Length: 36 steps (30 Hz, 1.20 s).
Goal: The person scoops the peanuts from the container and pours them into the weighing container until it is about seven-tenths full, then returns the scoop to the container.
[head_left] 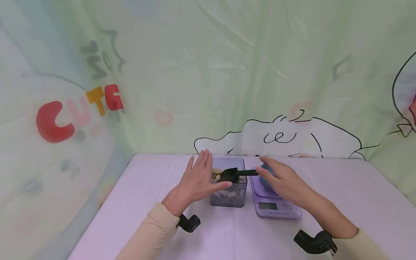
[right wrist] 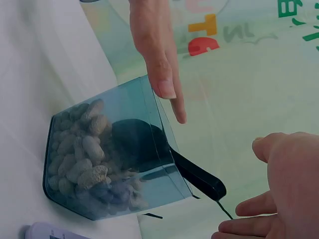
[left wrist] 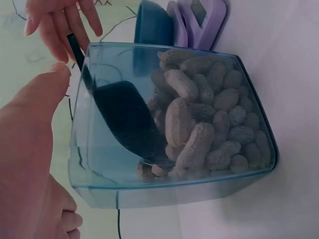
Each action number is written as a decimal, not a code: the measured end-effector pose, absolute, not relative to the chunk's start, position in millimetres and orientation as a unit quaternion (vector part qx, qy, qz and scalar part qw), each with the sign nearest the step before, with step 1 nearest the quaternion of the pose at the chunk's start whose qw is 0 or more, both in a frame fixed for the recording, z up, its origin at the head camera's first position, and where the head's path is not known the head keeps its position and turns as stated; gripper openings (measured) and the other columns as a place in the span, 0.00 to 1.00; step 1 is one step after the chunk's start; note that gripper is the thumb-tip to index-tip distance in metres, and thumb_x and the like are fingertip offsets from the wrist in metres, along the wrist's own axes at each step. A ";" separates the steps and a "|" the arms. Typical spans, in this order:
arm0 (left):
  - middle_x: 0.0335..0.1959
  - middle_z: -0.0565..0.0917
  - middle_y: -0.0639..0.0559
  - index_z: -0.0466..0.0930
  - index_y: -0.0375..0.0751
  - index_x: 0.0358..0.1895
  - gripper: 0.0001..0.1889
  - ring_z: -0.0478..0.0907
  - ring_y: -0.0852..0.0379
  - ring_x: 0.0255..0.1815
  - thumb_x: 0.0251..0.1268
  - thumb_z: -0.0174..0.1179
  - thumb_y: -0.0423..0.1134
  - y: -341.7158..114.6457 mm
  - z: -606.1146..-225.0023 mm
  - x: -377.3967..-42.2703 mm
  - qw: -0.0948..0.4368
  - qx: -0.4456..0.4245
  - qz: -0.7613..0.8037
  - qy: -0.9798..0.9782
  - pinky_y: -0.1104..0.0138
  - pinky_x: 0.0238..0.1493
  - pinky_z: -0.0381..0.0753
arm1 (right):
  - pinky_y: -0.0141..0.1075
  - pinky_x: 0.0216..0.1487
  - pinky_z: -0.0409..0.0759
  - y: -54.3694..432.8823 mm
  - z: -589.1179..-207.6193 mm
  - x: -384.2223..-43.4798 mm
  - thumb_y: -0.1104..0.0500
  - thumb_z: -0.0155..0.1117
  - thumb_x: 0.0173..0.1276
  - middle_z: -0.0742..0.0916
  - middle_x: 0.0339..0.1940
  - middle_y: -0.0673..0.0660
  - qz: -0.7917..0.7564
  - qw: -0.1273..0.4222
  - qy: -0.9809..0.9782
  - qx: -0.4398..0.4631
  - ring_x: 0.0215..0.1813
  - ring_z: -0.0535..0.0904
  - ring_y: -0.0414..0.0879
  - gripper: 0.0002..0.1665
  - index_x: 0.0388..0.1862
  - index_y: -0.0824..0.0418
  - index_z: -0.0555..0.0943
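A clear bluish plastic box (head_left: 227, 203) stands on the table, partly filled with unshelled peanuts (left wrist: 192, 129). A black scoop (head_left: 230, 175) leans inside it, blade on the peanuts and handle sticking out over the right rim. My left hand (head_left: 196, 180) is held at the box's left side, fingers straight and thumb stretched along the near rim; whether it touches the box I cannot tell. Beside the handle's end is my right hand (head_left: 287, 182), fingers loosely extended. The right wrist view shows a gap between that hand and the scoop handle (right wrist: 199, 179).
Right of the box sits a purple kitchen scale (head_left: 279, 213) with a digital display. On it rests a blue bowl (left wrist: 153, 22), partly hidden by my right hand in the head view. A printed curtain (head_left: 227, 72) hangs behind the pale table (head_left: 130, 202).
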<state>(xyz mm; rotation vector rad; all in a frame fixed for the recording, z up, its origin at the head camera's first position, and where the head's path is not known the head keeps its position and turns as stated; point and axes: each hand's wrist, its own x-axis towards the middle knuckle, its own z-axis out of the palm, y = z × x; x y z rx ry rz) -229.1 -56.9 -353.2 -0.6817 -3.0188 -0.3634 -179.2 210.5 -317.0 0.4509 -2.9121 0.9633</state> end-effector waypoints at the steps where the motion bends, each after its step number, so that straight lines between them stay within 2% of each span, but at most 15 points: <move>1: 0.83 0.40 0.44 0.39 0.37 0.80 0.60 0.34 0.51 0.84 0.59 0.42 0.81 -56.3 -354.5 -229.4 0.013 -0.216 -0.112 -0.970 0.49 0.82 0.36 | 0.66 0.70 0.63 208.4 -317.8 -179.8 0.39 0.43 0.80 0.70 0.73 0.72 0.310 0.023 -0.939 0.146 0.74 0.63 0.70 0.41 0.75 0.70 0.61; 11: 0.82 0.44 0.40 0.43 0.32 0.79 0.60 0.38 0.46 0.84 0.60 0.41 0.80 -55.7 -366.2 -227.4 0.022 -0.198 -0.112 -0.974 0.48 0.81 0.40 | 0.58 0.62 0.77 193.9 -322.5 -185.6 0.43 0.46 0.80 0.81 0.64 0.68 0.321 0.029 -0.934 0.156 0.63 0.78 0.64 0.34 0.70 0.68 0.68; 15: 0.82 0.45 0.40 0.43 0.32 0.79 0.60 0.38 0.47 0.84 0.60 0.40 0.80 -54.9 -366.8 -227.2 0.024 -0.196 -0.109 -0.974 0.48 0.82 0.39 | 0.56 0.58 0.80 192.4 -322.3 -189.7 0.45 0.48 0.80 0.86 0.55 0.65 0.310 0.043 -0.938 0.151 0.57 0.84 0.59 0.30 0.67 0.66 0.73; 18: 0.82 0.46 0.40 0.44 0.32 0.79 0.59 0.39 0.47 0.84 0.60 0.39 0.81 -53.1 -366.6 -227.9 0.026 -0.198 -0.103 -0.974 0.49 0.82 0.40 | 0.52 0.53 0.83 193.7 -322.8 -192.2 0.47 0.51 0.79 0.89 0.46 0.60 0.314 0.044 -0.936 0.153 0.48 0.86 0.52 0.25 0.60 0.65 0.78; 22: 0.82 0.48 0.39 0.45 0.32 0.79 0.59 0.40 0.46 0.83 0.61 0.39 0.80 -51.3 -363.4 -227.3 0.027 -0.197 -0.094 -0.975 0.49 0.81 0.42 | 0.40 0.43 0.84 195.5 -325.4 -195.7 0.54 0.57 0.76 0.90 0.37 0.53 0.324 0.052 -0.930 0.168 0.39 0.85 0.43 0.15 0.49 0.62 0.84; 25: 0.82 0.46 0.40 0.45 0.32 0.79 0.59 0.39 0.46 0.84 0.61 0.38 0.81 -50.1 -362.7 -227.8 0.023 -0.197 -0.087 -0.976 0.49 0.82 0.41 | 0.34 0.38 0.82 196.5 -328.1 -197.3 0.56 0.60 0.74 0.89 0.33 0.51 0.319 0.063 -0.931 0.168 0.36 0.83 0.41 0.11 0.45 0.61 0.85; 31: 0.82 0.46 0.41 0.44 0.33 0.79 0.59 0.38 0.48 0.84 0.61 0.38 0.81 -48.2 -365.4 -230.4 0.023 -0.194 -0.083 -0.977 0.50 0.82 0.41 | 0.33 0.34 0.77 196.2 -330.3 -199.5 0.52 0.60 0.74 0.87 0.29 0.51 0.317 0.042 -0.933 0.166 0.33 0.79 0.39 0.12 0.43 0.59 0.84; 36: 0.82 0.46 0.41 0.44 0.33 0.79 0.59 0.39 0.47 0.84 0.61 0.38 0.80 -49.1 -364.7 -231.3 0.027 -0.196 -0.088 -0.976 0.51 0.82 0.41 | 0.31 0.32 0.77 193.2 -327.1 -201.0 0.56 0.62 0.72 0.87 0.29 0.50 0.311 0.062 -0.933 0.172 0.32 0.78 0.40 0.10 0.45 0.61 0.84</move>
